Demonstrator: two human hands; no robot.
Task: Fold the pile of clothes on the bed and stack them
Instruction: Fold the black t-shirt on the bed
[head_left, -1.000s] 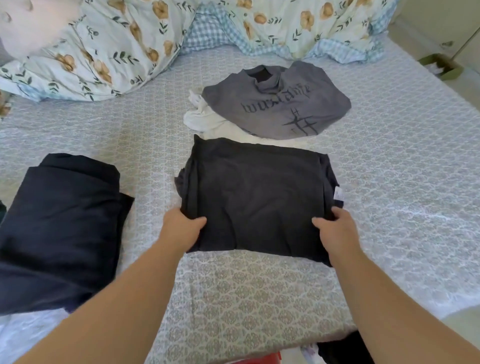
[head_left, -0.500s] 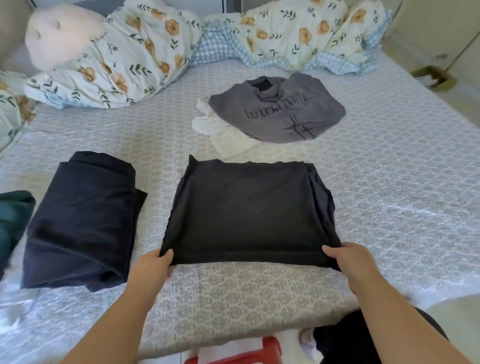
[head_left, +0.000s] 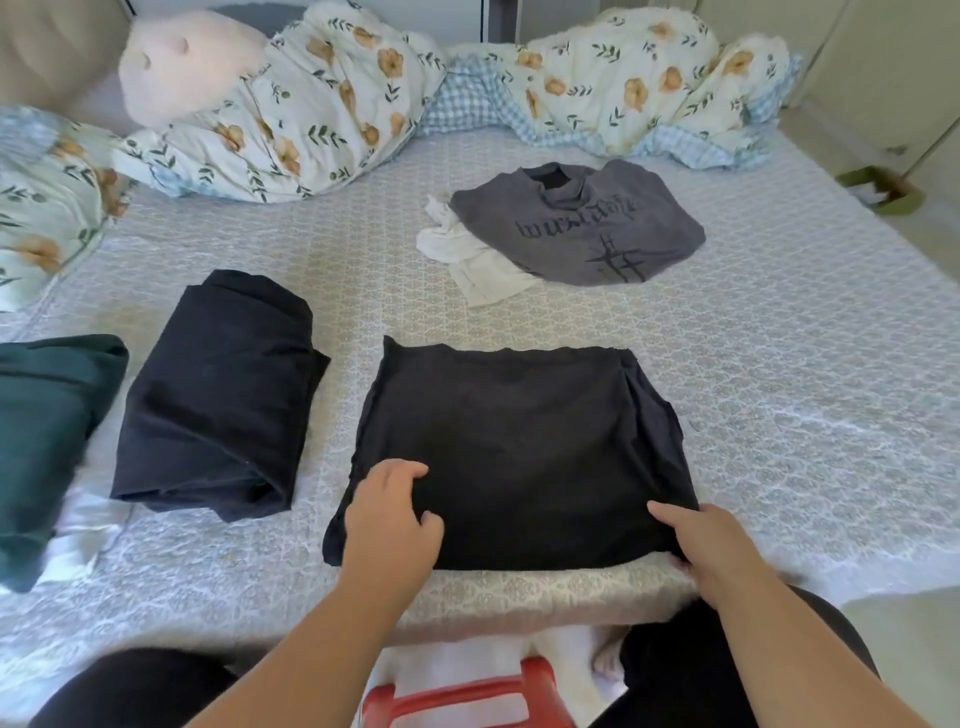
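1. Far left, at the bed (head_left: 779, 415) edge: a folded dark green garment (head_left: 47, 436) lies flat, partly out of frame.
2. Just beside it, to the right: a folded navy garment (head_left: 218, 400) rests on the patterned cover, apart from the green one.
3. Centre, near edge: the black garment (head_left: 519, 447), folded into a rough rectangle, lies flat on the bed.
4. My left hand (head_left: 389, 519) rests on its near left corner, fingers loosely bent over the cloth; I cannot tell whether it grips.
5. My right hand (head_left: 711, 551) is at the near right corner, fingers on top and thumb under the edge, pinching the cloth.
6. Farther back, right of centre: an unfolded grey printed shirt (head_left: 576, 223) lies over a crumpled white garment (head_left: 467, 254).
7. Head of the bed: a floral duvet (head_left: 332, 104) bunched across the width, with a pale pink plush toy (head_left: 182, 62) at the left.
8. Below the bed edge: a red stool (head_left: 467, 696) between my legs.
9. Far right: a green box (head_left: 883, 189) on the floor by a pale wall.
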